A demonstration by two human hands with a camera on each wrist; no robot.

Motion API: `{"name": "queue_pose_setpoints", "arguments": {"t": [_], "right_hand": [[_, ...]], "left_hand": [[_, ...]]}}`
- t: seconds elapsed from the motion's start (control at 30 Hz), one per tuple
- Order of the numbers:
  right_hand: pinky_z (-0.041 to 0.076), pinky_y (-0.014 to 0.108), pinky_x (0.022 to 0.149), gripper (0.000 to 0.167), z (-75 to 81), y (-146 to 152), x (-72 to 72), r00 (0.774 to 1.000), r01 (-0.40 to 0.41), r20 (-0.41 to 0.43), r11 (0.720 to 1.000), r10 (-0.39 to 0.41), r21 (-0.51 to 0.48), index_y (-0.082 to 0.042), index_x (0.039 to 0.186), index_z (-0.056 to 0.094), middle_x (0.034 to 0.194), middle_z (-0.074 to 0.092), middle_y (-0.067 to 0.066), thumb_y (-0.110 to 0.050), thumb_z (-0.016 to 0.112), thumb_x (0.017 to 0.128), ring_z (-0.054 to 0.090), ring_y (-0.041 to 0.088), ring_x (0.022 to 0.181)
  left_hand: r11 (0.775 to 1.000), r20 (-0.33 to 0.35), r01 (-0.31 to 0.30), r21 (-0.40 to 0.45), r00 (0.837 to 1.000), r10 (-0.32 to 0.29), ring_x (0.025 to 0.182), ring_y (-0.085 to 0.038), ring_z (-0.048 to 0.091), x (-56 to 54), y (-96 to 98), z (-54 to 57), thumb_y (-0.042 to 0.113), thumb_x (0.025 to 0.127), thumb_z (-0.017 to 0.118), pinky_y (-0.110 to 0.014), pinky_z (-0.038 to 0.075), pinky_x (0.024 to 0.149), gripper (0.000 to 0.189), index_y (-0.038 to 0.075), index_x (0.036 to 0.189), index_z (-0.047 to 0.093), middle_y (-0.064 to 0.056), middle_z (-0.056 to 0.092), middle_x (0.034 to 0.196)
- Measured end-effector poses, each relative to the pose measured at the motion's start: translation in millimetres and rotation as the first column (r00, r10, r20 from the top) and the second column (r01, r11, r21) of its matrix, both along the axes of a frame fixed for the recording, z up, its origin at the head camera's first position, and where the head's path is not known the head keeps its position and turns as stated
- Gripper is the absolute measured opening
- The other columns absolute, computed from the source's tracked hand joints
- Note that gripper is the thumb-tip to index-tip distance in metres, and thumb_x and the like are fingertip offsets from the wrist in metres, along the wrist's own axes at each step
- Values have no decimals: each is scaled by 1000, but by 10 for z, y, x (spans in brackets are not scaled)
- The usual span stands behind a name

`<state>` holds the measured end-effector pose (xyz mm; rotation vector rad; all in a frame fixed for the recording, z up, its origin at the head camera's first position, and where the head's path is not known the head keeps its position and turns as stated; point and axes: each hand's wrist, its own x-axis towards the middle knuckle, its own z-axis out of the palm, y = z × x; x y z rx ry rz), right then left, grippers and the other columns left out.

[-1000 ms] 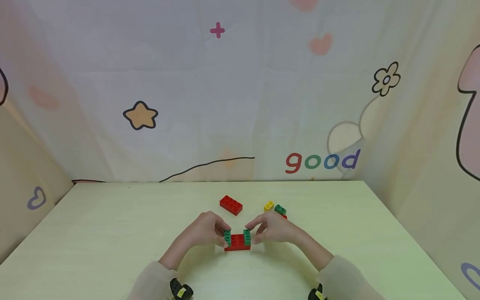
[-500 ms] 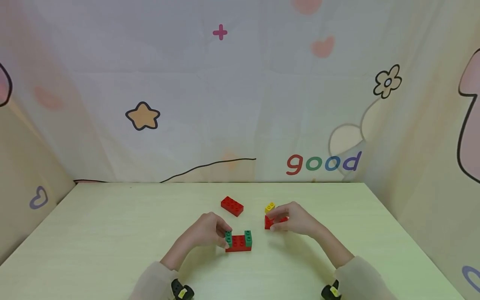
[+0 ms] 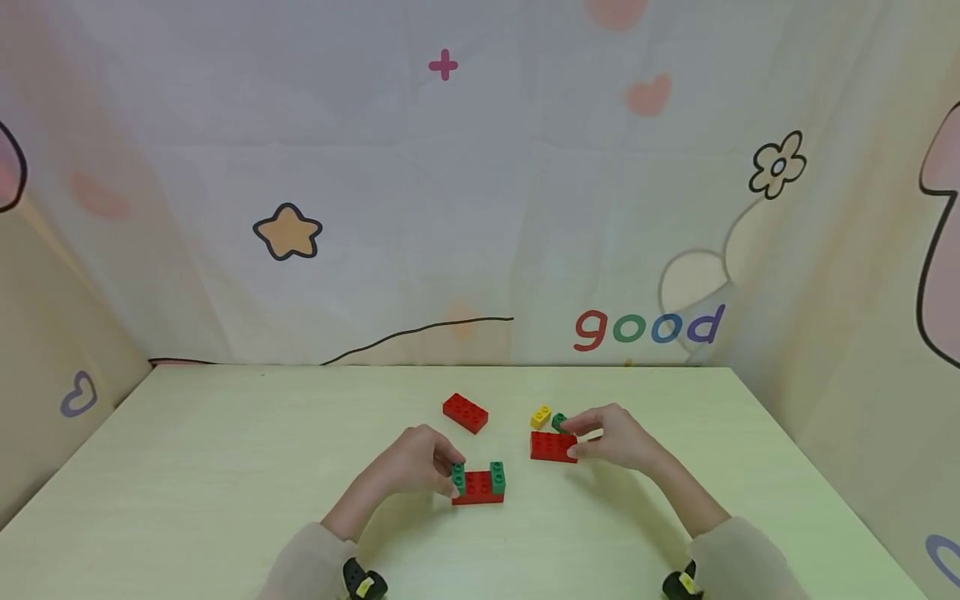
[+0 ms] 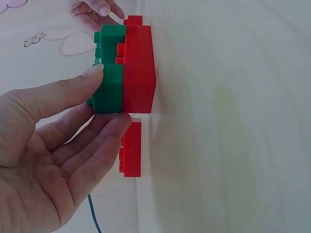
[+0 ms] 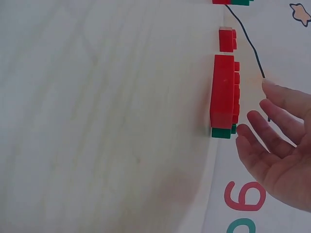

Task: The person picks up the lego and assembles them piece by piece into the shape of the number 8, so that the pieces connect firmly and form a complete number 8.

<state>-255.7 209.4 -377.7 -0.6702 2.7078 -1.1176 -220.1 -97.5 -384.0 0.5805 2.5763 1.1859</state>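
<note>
A red building brick (image 3: 480, 498) lies near the front middle of the table, with a green brick (image 3: 498, 477) standing on its right end and a second green brick (image 4: 111, 94) on its left end. My left hand (image 3: 420, 458) pinches that left green brick between thumb and fingers. Farther right, my right hand (image 3: 618, 437) hovers over the right end of another red brick (image 3: 551, 447). In the right wrist view its fingers (image 5: 265, 133) are spread and apart from the bricks. Just behind that red brick is a loose green brick (image 3: 558, 422), partly hidden.
A small yellow brick (image 3: 540, 417) sits behind the right red brick. One more red brick (image 3: 465, 413) lies at an angle farther back in the middle. A printed cloth (image 3: 390, 208) hangs behind the pale table (image 3: 262, 450).
My right hand has left the right green brick and moved right and away, over the far red brick, then further right. The left hand keeps its grip on the left green brick.
</note>
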Motion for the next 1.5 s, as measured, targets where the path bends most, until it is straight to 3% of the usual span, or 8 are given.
{"name": "queue_pose_setpoints", "arguments": {"t": [0.27, 0.87, 1.1, 1.5], "right_hand": [[52, 34, 77, 34, -17, -9, -52, 998, 61, 29, 995, -64, 73, 2, 109, 64, 101, 65, 12, -6, 71, 76, 58, 28, 94], [50, 28, 69, 33, -71, -143, -122, 992, 113, 26, 965, -122, 238, -1, 103, 68, 91, 65, 4, -1, 75, 71, 55, 15, 77], [51, 28, 68, 32, -14, -145, -68, 997, 75, -15, 967, -73, 243, 3, 103, 67, 91, 66, 7, -2, 74, 72, 55, 16, 77], [52, 27, 68, 35, 125, -184, 88, 998, -15, -57, 991, 23, 135, 3, 106, 65, 96, 66, 10, -7, 74, 74, 59, 19, 83]], "left_hand": [[1000, -10, -1, 8, 1000, 1, 72, -12, 60, 11, -2, 0, 6, 66, 80, -24, 50, 66, 32, 0, 95, 69, -1, 66, 83], [1000, 30, -20, 23, 999, 19, 72, -12, 60, 10, -13, -9, 6, 66, 80, -25, 50, 66, 32, 1, 96, 68, -1, 66, 83], [999, 44, -24, 34, 999, 23, 73, -12, 60, 20, -5, 2, 6, 66, 80, -25, 51, 66, 32, 2, 97, 68, -1, 66, 83], [999, 35, -2, 32, 999, 1, 75, -11, 60, 7, -42, -25, 12, 68, 79, -25, 51, 69, 34, 2, 99, 68, 1, 66, 86]]}}
